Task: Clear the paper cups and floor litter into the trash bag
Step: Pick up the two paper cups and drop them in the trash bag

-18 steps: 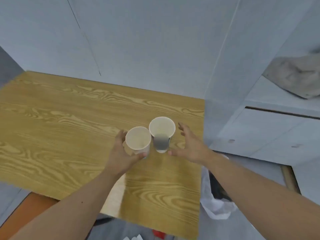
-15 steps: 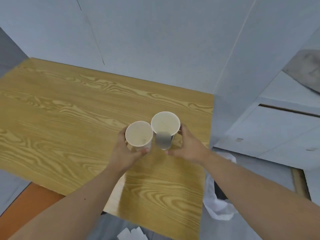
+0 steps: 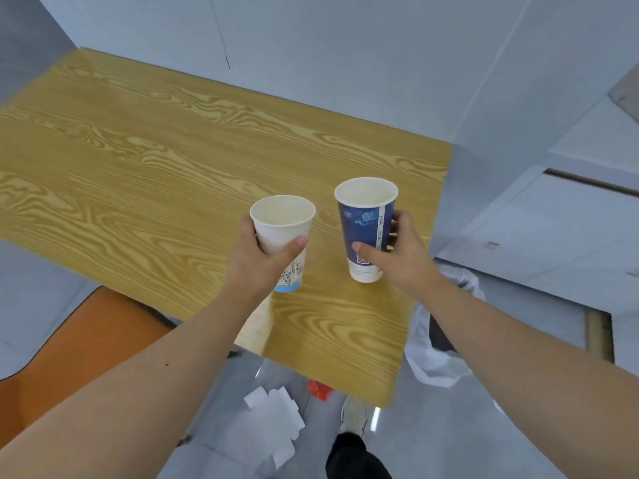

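My left hand (image 3: 257, 262) grips a white paper cup (image 3: 283, 233) with a blue base, held upright above the wooden table (image 3: 145, 174). My right hand (image 3: 403, 259) grips a taller dark blue paper cup (image 3: 366, 226), also upright and lifted off the tabletop. Both cups look empty inside. A white trash bag (image 3: 435, 354) hangs open beside the table's right edge, below my right forearm. On the grey floor under the table's near corner lie white paper scraps (image 3: 276, 420) and a small red piece of litter (image 3: 320, 389).
An orange chair seat (image 3: 83, 340) sits at lower left, partly under the table. A pale wall and a low white ledge (image 3: 553, 236) run along the right. My dark trouser leg and shoe (image 3: 352, 440) are near the litter.
Both hands have closed around the cups and raised them off the table, moving them apart. The view has tilted down, showing the floor litter.
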